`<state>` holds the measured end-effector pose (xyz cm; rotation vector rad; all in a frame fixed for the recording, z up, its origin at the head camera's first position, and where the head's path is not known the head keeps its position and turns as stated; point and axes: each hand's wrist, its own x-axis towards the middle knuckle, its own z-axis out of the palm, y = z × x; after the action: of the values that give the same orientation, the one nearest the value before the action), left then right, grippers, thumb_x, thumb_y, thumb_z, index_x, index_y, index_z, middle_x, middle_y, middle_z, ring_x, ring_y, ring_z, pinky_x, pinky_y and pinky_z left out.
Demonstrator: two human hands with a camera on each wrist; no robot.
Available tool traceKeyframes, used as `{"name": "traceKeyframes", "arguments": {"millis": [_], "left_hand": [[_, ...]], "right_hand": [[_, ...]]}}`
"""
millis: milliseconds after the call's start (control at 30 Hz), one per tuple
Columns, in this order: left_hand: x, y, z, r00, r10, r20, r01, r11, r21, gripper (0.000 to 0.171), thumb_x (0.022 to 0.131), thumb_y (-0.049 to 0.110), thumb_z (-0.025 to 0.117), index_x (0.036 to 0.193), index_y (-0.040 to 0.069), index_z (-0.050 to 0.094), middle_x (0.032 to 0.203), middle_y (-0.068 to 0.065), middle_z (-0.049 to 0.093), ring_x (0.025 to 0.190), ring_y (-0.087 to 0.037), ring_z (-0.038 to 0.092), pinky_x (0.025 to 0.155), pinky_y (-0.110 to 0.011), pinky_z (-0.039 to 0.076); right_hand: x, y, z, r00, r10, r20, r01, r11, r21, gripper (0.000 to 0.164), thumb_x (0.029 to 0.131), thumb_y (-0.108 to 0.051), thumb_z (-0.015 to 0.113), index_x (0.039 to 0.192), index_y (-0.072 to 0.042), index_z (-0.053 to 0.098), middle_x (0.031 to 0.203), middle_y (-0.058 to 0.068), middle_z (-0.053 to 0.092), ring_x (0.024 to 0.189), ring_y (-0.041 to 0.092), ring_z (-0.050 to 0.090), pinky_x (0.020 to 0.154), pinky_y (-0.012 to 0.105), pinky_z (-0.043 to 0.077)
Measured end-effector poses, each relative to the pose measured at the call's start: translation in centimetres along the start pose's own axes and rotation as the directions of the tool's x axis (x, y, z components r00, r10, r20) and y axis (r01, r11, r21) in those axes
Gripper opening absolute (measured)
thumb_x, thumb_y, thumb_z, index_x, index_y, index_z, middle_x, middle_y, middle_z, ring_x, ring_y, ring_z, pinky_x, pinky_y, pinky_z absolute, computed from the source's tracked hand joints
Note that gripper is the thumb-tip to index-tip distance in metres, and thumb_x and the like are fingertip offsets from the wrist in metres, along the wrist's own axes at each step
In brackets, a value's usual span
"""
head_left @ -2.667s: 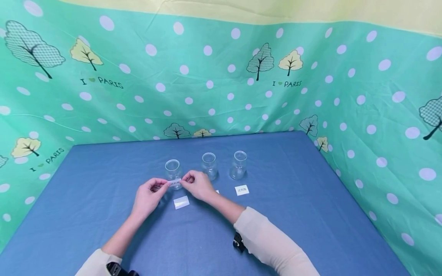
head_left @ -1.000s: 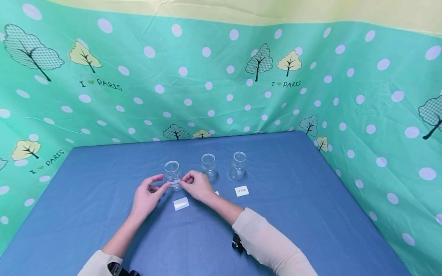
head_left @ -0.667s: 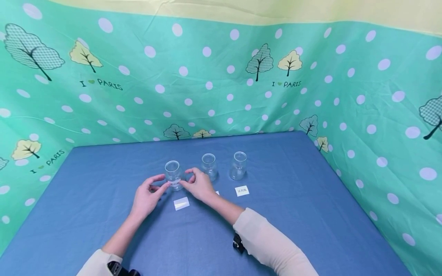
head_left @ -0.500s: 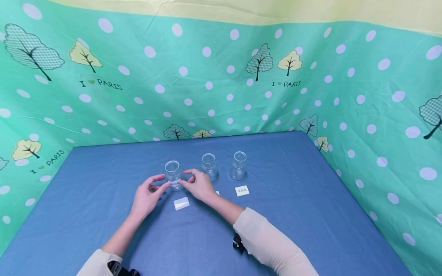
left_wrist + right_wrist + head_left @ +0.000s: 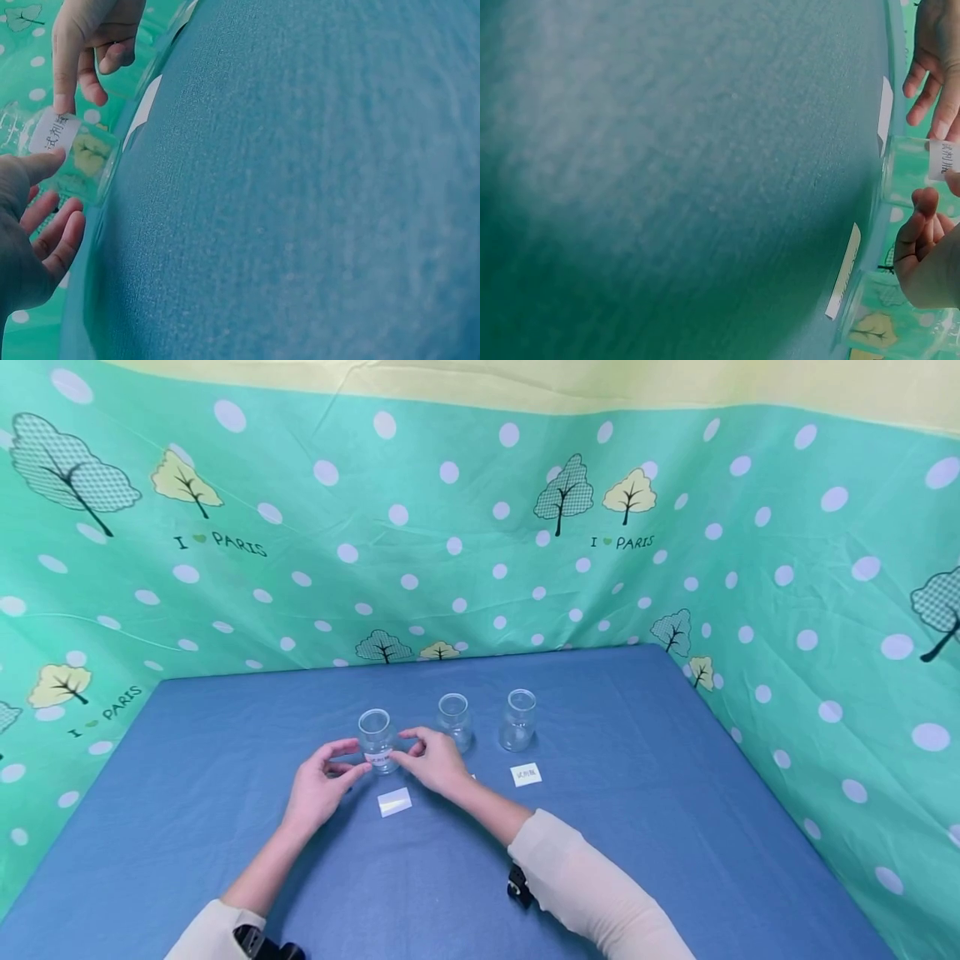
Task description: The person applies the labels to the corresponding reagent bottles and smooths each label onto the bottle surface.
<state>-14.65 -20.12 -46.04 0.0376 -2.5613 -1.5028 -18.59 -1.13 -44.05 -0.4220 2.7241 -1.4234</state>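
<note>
A clear glass jar (image 5: 375,742) stands upright between the two hands at the table's centre left. Across its front lies a white label (image 5: 379,758) with printed characters, seen larger in the left wrist view. My left hand (image 5: 318,783) holds the jar from the left, thumb at the label's left end and index finger against the glass. From the right, my right hand (image 5: 433,765) holds it too, with the thumb pressed on the label's right end and the index finger beside the jar. In the left wrist view the left index finger is mostly hidden.
Two more glass jars, a middle one (image 5: 454,723) and a right one (image 5: 517,722), stand behind and to the right. A glossy white slip (image 5: 394,802) lies in front of the hands. A printed label card (image 5: 526,774) lies right; another slip is mostly hidden under the right wrist.
Earlier both hands pinched the label's ends before the jar; now it lies against the glass. The right index finger has extended alongside the jar, and the left thumb has slid slightly down.
</note>
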Motion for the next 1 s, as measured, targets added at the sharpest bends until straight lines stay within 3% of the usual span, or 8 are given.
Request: {"name": "traceKeyframes", "arguments": {"millis": [300, 1000], "left_hand": [[0.18, 0.09, 0.06, 1.000, 0.017, -0.027, -0.017, 1.000, -0.012, 0.038, 0.081, 0.021, 0.074, 0.115, 0.008, 0.062, 0.111, -0.014, 0.067, 0.073, 0.008, 0.056, 0.060, -0.019, 0.050], [0.28, -0.10, 0.07, 0.999, 0.038, -0.020, -0.038, 0.999, 0.004, 0.037, 0.082, 0.021, 0.073, 0.114, 0.008, 0.062, 0.111, -0.014, 0.067, 0.074, 0.007, 0.056, 0.059, -0.020, 0.050]], "right_hand": [[0.12, 0.15, 0.18, 1.000, 0.019, 0.012, -0.019, 1.000, 0.004, 0.037, 0.082, -0.035, 0.070, 0.113, -0.014, 0.066, 0.070, -0.005, 0.060, 0.056, 0.001, 0.047, 0.053, 0.016, 0.040], [0.02, 0.11, -0.16, 1.000, -0.004, 0.022, 0.004, 1.000, 0.008, 0.037, 0.083, -0.036, 0.069, 0.112, -0.013, 0.067, 0.072, -0.003, 0.063, 0.056, 0.000, 0.048, 0.053, 0.016, 0.040]]}}
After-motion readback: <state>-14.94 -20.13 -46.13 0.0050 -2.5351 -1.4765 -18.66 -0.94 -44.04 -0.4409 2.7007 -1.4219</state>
